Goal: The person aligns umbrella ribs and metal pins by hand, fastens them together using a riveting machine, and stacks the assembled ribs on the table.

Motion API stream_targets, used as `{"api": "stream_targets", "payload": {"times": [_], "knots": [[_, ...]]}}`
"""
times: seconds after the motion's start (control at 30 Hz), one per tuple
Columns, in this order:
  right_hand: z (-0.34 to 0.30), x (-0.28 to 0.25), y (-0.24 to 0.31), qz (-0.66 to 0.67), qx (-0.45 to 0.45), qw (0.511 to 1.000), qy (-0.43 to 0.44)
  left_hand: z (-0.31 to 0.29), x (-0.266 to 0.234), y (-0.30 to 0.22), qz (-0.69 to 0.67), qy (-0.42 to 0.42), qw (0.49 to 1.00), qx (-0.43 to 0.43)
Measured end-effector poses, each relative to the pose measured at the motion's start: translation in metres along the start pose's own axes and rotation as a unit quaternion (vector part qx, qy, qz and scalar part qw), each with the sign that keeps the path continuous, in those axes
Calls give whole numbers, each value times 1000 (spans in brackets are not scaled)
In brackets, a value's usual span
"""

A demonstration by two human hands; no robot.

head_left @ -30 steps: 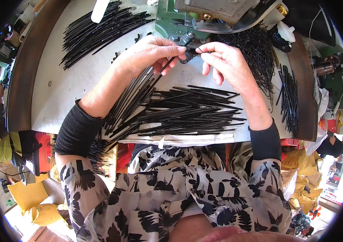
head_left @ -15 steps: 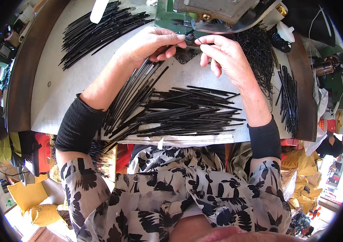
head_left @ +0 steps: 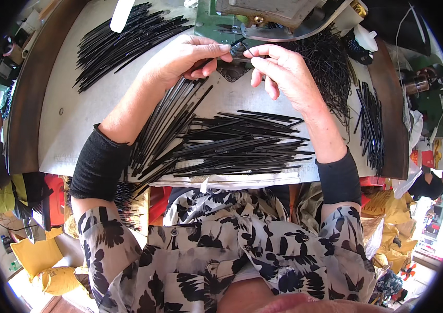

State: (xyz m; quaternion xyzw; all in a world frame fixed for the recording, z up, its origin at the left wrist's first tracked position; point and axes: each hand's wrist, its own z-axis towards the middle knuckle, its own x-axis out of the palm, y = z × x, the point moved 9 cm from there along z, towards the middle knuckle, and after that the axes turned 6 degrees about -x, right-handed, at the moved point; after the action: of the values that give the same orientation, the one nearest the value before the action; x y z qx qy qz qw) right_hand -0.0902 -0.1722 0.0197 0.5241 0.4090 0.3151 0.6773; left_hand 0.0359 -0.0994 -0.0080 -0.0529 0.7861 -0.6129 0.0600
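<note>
Your left hand (head_left: 187, 56) pinches a black strip (head_left: 238, 41), your right hand (head_left: 281, 68) a thin dark piece (head_left: 248, 50) beside it, seemingly mid-alignment, which calls for steadiness.

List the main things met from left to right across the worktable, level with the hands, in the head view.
Left brown table edge, upper-left pile of black strips, left hand, right hand, tangled black strands, small bundle of black strips, right brown table edge.

Just in front of a green machine (head_left: 205, 32), the left hand (head_left: 186, 57) pinches a black stick (head_left: 238, 41), the right hand (head_left: 282, 69) a thin dark strand (head_left: 249, 50). One stick pile (head_left: 125, 46) lies left of the machine, a second pile (head_left: 242, 142) well in front; a dark tangle (head_left: 331, 70) sits right.
</note>
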Motion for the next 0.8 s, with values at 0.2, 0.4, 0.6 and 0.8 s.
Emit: {"api": "stream_targets", "payload": {"times": [0.2, 0.4, 0.6, 0.8], "knots": [[-1, 1, -4, 8, 7, 1000, 4, -1, 1, 0, 9, 7, 1000, 4], [0, 0, -2, 8, -1, 1000, -3, 2, 1, 0, 2, 11, 1000, 11], [1, -1, -4, 15, -3, 1000, -4, 2, -1, 0, -12, -7, 1000, -8], [0, 0, -5, 48, 1, 999, -4, 1, 0, -1, -9, 7, 1000, -7]]}}
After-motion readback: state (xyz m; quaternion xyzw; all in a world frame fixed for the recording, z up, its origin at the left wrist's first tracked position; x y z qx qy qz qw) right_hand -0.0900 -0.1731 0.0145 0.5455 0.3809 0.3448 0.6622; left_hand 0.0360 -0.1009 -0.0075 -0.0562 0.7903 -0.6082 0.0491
